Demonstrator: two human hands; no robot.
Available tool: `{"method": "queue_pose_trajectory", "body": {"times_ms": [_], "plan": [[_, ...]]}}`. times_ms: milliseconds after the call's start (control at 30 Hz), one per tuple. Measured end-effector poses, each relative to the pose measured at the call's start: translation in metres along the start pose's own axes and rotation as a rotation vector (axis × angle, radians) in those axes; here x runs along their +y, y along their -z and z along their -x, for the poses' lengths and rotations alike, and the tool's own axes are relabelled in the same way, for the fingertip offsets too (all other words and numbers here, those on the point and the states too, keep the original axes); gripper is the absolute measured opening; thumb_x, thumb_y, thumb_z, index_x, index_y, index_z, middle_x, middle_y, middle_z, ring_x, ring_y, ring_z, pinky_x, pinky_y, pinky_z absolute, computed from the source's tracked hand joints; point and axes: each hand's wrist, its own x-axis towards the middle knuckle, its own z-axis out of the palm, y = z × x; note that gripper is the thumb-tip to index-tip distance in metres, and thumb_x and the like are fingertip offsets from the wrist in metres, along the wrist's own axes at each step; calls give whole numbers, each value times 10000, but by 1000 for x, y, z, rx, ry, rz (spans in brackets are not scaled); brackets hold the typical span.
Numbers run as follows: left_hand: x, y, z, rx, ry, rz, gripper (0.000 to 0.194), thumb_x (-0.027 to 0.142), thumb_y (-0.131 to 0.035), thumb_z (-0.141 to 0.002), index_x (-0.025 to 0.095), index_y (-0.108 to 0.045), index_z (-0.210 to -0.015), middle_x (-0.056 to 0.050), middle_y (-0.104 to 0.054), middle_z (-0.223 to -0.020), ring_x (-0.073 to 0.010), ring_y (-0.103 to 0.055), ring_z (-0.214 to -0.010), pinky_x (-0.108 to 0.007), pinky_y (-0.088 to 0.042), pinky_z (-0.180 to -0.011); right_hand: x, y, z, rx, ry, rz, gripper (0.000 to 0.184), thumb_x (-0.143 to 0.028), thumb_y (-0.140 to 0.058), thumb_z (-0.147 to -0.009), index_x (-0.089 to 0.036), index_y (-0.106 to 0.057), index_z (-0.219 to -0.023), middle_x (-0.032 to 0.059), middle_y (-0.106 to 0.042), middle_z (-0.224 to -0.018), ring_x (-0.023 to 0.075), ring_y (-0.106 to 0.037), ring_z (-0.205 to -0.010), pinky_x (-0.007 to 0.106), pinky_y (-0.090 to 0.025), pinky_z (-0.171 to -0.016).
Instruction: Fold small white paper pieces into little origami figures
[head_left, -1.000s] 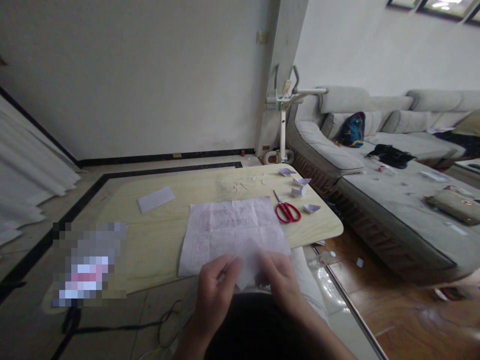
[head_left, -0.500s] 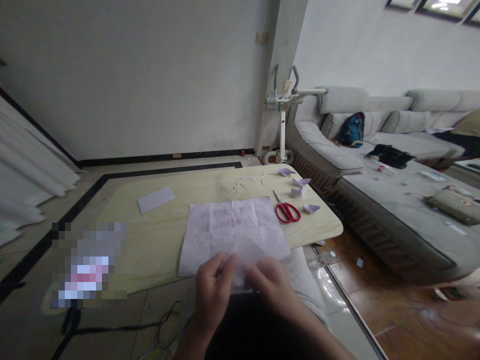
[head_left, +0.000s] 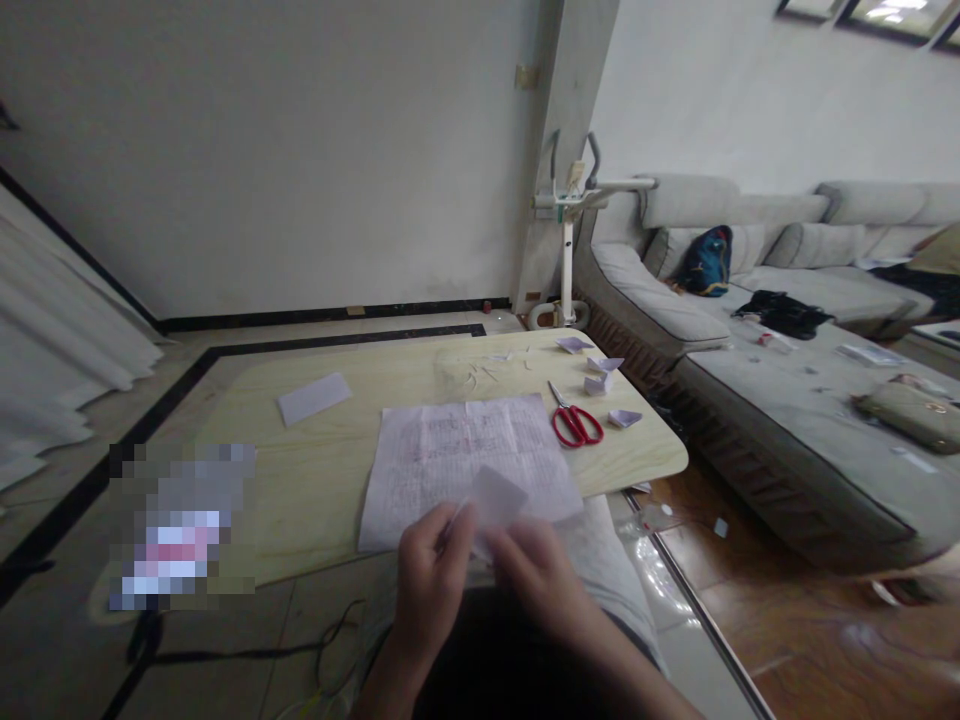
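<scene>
Between my two hands is a small piece of white paper [head_left: 498, 494], held above the near edge of the table. My left hand [head_left: 435, 560] pinches its left side between thumb and fingers. My right hand [head_left: 534, 568] is closed at its lower right side, and those fingertips are blurred. Beneath the paper lies a large printed sheet [head_left: 420, 470] with fold creases. Red-handled scissors [head_left: 576, 426] rest to the right of the sheet, blades pointing away from me. Several small folded paper pieces [head_left: 624, 418] stand along the table's right side.
A folded white paper [head_left: 315, 398] lies on the left of the pale wooden table [head_left: 300, 510]. Thin paper scraps [head_left: 480, 376] are scattered near the far edge. A blurred-out object [head_left: 180, 530] sits at the left corner. The grey sofa [head_left: 787, 440] stands to the right.
The small paper's upper part has become sharper and tilted a little, its corner standing higher. Both hands stay in nearly the same place, still gripping it.
</scene>
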Motion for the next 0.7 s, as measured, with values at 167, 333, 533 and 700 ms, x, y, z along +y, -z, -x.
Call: {"method": "queue_pose_trajectory", "body": {"times_ms": [167, 333, 533, 700], "plan": [[1, 0, 1, 31, -14, 1, 396, 381, -498, -888, 222, -377, -546, 62, -343, -504, -113, -334, -480, -215, -298, -450, -3, 3, -1, -38, -8, -4, 454, -530, -508, -939, -159, -558, -681, -24, -510, -608, 111, -450, -572, 219, -368, -538], [1, 0, 0, 82, 9, -39, 400, 383, -480, -901, 225, -390, -545, 55, -388, -479, -125, -388, -482, -220, -314, -460, -4, 7, -1, -113, -1, 40, 417, -479, -501, -963, -161, -562, -701, -15, -538, -636, 114, -476, -592, 222, -385, -568], [1, -1, 0, 82, 50, 32, 391, 404, -509, -876, 221, -412, -545, 54, -406, -476, -123, -397, -477, -210, -331, -455, -7, 9, -2, -116, 68, 52, 383, -468, -461, -983, -178, -522, -738, -19, -514, -668, 118, -464, -617, 221, -391, -586], [4, -3, 2, 43, 104, 136, 379, 412, -536, -857, 216, -426, -552, 63, -377, -488, -112, -373, -462, -205, -318, -433, -12, 10, -3, -108, 22, -42, 447, -523, -461, -952, -185, -488, -661, -17, -473, -635, 129, -454, -619, 224, -389, -570]]}}
